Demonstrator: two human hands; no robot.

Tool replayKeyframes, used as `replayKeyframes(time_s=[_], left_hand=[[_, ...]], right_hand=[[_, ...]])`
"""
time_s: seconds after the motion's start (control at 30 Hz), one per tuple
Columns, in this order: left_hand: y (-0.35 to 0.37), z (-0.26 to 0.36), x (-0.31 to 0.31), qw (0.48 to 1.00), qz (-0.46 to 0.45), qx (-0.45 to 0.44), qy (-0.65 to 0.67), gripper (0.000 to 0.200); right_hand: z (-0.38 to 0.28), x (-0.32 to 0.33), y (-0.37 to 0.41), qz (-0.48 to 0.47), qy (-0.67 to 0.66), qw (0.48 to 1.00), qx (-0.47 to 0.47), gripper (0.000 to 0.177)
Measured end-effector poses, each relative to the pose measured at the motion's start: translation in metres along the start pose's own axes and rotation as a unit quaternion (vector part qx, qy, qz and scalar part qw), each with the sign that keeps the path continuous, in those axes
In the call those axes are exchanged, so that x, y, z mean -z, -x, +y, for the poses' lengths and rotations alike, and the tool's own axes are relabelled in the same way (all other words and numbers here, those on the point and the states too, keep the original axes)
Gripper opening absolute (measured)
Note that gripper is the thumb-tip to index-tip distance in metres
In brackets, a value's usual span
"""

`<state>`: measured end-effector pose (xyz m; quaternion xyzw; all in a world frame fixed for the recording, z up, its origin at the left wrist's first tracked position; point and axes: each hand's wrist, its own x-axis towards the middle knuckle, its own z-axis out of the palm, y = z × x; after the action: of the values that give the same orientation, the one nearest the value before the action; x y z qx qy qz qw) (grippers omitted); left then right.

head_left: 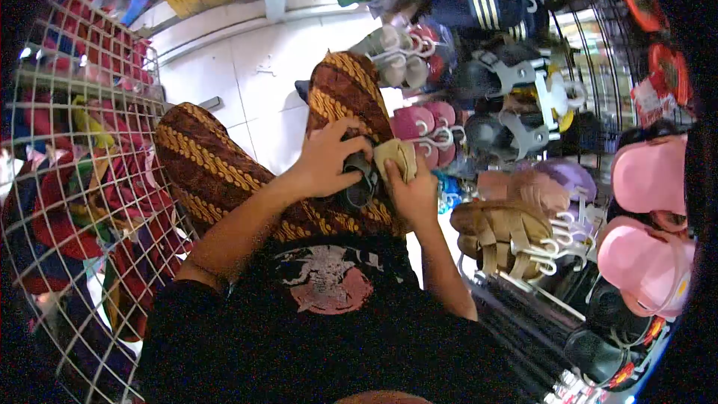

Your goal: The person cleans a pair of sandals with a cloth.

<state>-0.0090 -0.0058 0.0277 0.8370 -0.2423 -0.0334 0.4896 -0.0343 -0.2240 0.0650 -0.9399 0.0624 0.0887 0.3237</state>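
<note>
On my lap, over the brown patterned trousers (213,153), lies a black sandal (361,185), partly hidden by fingers. My left hand (325,161) reaches across from the left, its fingers curled over the sandal and gripping it. Between the thumb and fingers of my right hand (415,193) is a folded beige cloth (395,158), pinched close beside the sandal's upper end. The two hands are near each other above one thigh.
A wire mesh basket (97,150) with colourful goods stands close on the left. To the right hang brown sandals (505,228), maroon sandals (425,121) and pink clogs (649,176) on a rack. White floor tiles (224,75) lie ahead.
</note>
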Motion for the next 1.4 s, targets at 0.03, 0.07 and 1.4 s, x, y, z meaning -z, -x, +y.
replayKeyframes(time_s=[0.03, 0.07, 1.4], left_hand=[[0.000, -0.002, 0.001, 0.999, 0.027, 0.012, 0.032, 0.042], [0.002, -0.005, 0.003, 0.996, 0.053, 0.023, 0.064, 0.045], [-0.043, -0.248, 0.130, 0.828, 0.236, 0.343, 0.374, 0.059]], right_hand=[[-0.015, 0.003, -0.001, -0.013, 0.021, 1.000, -0.013, 0.045], [-0.025, 0.004, -0.001, -0.025, 0.042, 0.998, -0.027, 0.045], [-0.176, -0.216, -0.313, -0.183, -0.144, 0.967, 0.100, 0.057]])
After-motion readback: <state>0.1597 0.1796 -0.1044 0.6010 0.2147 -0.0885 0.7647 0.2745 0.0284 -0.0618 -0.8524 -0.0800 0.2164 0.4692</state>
